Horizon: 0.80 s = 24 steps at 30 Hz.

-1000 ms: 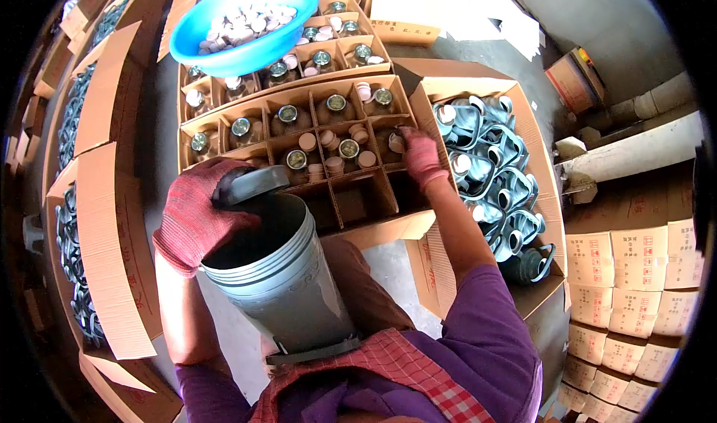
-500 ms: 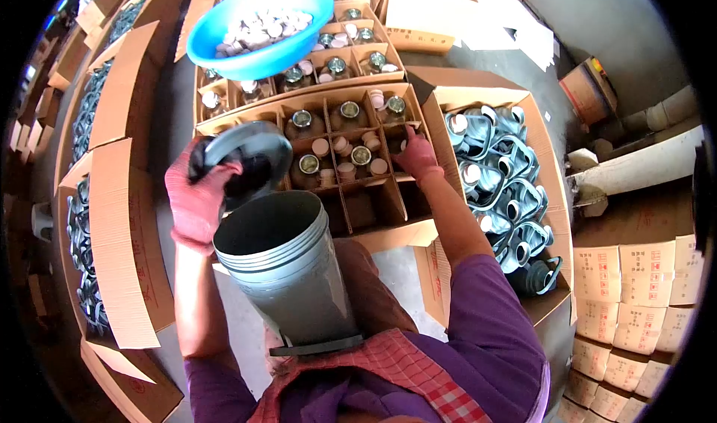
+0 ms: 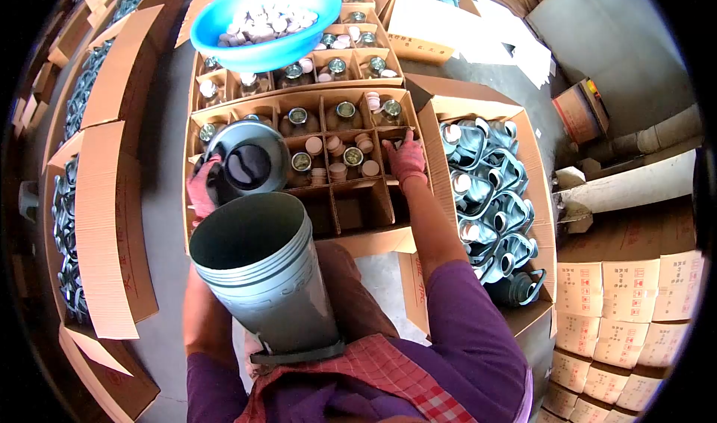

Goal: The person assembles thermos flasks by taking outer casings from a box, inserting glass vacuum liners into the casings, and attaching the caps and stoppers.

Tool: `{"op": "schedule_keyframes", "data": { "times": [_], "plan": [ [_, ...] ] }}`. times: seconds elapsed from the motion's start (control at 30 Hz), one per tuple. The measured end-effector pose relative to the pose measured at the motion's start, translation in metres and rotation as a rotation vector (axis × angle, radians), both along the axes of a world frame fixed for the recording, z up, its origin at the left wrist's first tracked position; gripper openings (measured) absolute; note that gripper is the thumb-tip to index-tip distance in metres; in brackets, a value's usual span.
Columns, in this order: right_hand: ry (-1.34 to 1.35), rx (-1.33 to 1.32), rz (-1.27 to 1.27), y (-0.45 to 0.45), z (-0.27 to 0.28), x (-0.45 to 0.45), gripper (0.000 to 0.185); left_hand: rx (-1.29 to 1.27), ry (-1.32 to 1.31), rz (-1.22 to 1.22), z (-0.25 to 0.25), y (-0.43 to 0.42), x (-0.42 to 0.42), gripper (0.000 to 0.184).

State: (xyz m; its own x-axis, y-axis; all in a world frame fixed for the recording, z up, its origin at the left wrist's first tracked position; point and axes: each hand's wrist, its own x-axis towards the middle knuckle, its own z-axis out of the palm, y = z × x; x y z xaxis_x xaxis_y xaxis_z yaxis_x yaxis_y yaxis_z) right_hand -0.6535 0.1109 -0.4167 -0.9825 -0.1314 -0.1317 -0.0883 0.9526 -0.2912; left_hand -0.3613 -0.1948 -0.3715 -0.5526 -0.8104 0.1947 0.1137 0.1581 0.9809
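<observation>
My left hand [image 3: 203, 187], in a red glove, grips a grey-green round part [image 3: 280, 143] with a dark centre by its left edge, over the left side of the divided carton [image 3: 366, 240]. Below it an open grey-green cylinder [image 3: 276, 281] leans against my lap, its wide mouth facing up. My right hand [image 3: 405, 159], also gloved, reaches into a right-hand compartment of the carton, its fingers spread at the divider. Glass liners with silvery tops [image 3: 346, 110] and pale round discs [image 3: 370, 169] stand in the compartments around it.
A blue basin [image 3: 261, 51] of pale pieces rests on another divided carton behind. At the right, an open carton [image 3: 549, 229] holds grey-green handled parts [image 3: 497, 176]. Cartons of similar parts [image 3: 82, 102] line the left. Stacked boxes [image 3: 605, 288] stand at the lower right.
The round part in my left hand has turned and moved right and down over the carton, away from the cylinder's mouth. My right hand stays at the same compartment, its fingers now more spread.
</observation>
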Motion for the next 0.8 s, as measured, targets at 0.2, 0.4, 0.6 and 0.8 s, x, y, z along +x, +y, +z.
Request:
{"op": "schedule_keyframes", "data": {
  "times": [0.2,0.4,0.6,0.8],
  "plan": [
    [-0.036,0.143,0.234,0.02,0.007,0.008,0.097,0.13,0.068,-0.09,0.007,0.026,-0.015,0.019],
    [0.224,0.069,0.358,0.023,0.119,0.029,0.093,0.255,0.126,-0.315,0.039,0.064,-0.017,0.022],
    [0.819,-0.316,0.921,-0.002,0.302,0.101,0.087,0.372,0.24,-0.591,0.096,0.109,-0.037,0.024],
    [0.885,-0.386,1.551,-0.037,0.335,0.179,0.074,0.603,0.467,-0.8,0.153,0.111,-0.043,0.027]
  ]
}}
